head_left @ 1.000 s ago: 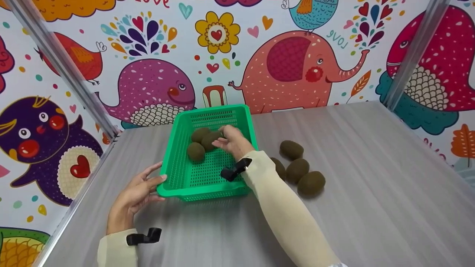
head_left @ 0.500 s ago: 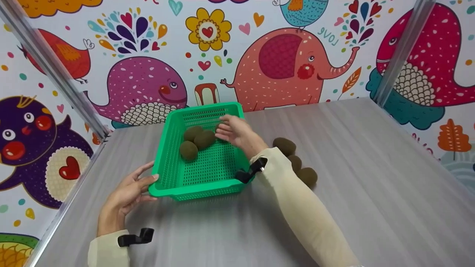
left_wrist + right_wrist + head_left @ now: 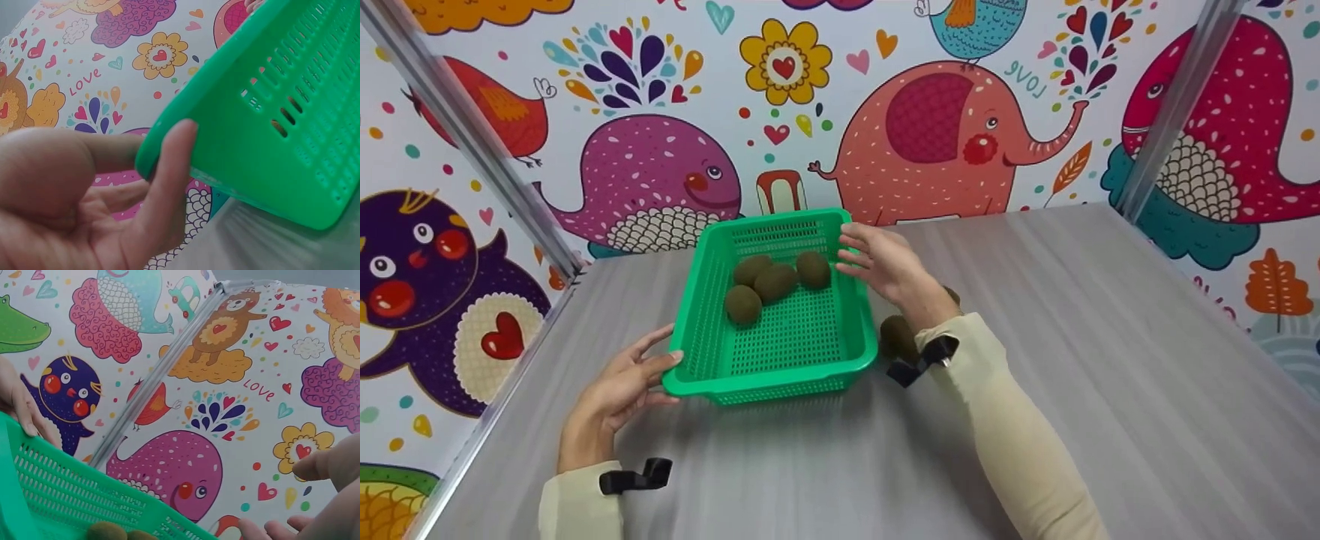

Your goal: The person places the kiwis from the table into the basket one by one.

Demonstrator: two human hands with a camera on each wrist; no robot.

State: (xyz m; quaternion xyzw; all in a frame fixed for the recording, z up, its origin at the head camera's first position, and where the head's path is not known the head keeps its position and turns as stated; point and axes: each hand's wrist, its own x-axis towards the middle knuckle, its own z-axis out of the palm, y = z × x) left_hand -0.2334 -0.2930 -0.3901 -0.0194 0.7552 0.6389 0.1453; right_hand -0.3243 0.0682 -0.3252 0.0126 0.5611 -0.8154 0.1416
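Note:
A green perforated plastic basket holds several brown kiwis grouped toward its far left. One kiwi lies at the right end of that group. My left hand pinches the basket's near left corner; in the left wrist view the rim sits between thumb and fingers. My right hand is over the basket's right rim, fingers loosely extended and holding nothing. Below the right wrist, a kiwi shows beside the basket, and others there are mostly hidden by the hand and sleeve.
The basket stands on a grey wood-grain table. Behind it rises a wall printed with cartoon animals. Metal posts stand at the back corners.
My right hand has let go of a kiwi inside the basket and moved right, out over the rim. The left hand keeps its hold on the corner.

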